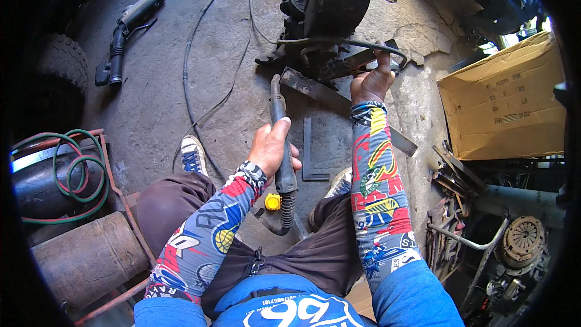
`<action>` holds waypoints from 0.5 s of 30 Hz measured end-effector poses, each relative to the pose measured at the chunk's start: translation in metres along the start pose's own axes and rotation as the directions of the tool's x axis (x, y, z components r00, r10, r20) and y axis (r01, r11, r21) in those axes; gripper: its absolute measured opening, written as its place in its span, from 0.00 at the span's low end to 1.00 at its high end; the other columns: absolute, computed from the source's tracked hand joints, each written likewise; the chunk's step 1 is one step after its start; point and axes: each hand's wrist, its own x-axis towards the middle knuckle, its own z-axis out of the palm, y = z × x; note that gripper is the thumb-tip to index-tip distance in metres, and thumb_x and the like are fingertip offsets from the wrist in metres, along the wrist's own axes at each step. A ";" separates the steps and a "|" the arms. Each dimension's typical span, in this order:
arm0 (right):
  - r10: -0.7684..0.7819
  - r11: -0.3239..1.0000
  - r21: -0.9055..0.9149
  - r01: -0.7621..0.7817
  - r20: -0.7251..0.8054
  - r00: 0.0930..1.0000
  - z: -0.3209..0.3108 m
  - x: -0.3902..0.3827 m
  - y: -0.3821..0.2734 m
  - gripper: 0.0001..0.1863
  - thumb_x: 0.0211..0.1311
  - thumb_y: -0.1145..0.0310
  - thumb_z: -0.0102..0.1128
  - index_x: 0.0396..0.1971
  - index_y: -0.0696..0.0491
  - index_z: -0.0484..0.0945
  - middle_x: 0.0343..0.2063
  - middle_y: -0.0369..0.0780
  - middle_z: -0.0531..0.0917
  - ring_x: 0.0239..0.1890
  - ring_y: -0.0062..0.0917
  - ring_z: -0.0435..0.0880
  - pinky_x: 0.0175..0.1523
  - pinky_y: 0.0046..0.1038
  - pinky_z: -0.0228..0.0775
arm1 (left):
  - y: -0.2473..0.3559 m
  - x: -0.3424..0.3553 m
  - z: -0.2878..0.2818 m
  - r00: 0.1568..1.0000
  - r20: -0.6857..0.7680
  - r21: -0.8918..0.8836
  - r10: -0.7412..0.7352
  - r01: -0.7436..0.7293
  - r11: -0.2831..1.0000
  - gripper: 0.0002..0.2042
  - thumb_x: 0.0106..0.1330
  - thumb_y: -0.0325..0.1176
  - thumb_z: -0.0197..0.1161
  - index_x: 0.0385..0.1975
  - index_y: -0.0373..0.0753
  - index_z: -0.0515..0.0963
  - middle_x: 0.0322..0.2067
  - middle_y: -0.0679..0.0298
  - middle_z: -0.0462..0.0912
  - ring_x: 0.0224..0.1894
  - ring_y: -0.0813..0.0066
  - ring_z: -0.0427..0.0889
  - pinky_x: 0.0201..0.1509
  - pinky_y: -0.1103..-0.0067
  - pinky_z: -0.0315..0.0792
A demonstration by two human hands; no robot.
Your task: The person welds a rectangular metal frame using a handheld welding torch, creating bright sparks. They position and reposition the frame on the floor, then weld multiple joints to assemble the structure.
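My left hand [270, 149] is wrapped round a black welding torch [282, 139], its nozzle pointing away from me and its ribbed cable end hanging towards my lap. Farther off on the right, my right hand [374, 82] is closed on a welding ground clamp [393, 65], partly hidden by the fingers, with a dark cable curving over it. A flat metal bar [318, 89] slants beneath the right wrist and forearm, its far-left end near the torch nozzle. Beyond the hands stands a dark bench vise [339, 0]. A metal square [308, 145] lies on the floor between my forearms.
A yellow cap-like piece [273, 201] shows beside the torch cable. Cables [189, 66] loop across the concrete floor. Left are a black air duct [124, 36], a tire [60, 60] and gas cylinders [91, 260] with hoses. Right are a cardboard box [502, 100], metal scraps and a clutch plate [523, 241].
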 end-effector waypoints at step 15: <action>-0.013 0.994 0.108 -0.007 0.185 0.983 -0.007 0.023 0.005 0.38 0.41 0.70 0.81 0.53 0.57 0.68 0.39 0.40 0.78 0.43 0.33 0.80 0.49 0.41 0.75 | -0.001 0.002 0.003 1.000 0.002 -0.008 0.024 -0.024 1.000 0.25 0.71 0.52 0.51 0.50 0.33 0.67 0.24 0.54 0.78 0.16 0.64 0.80 0.19 0.68 0.77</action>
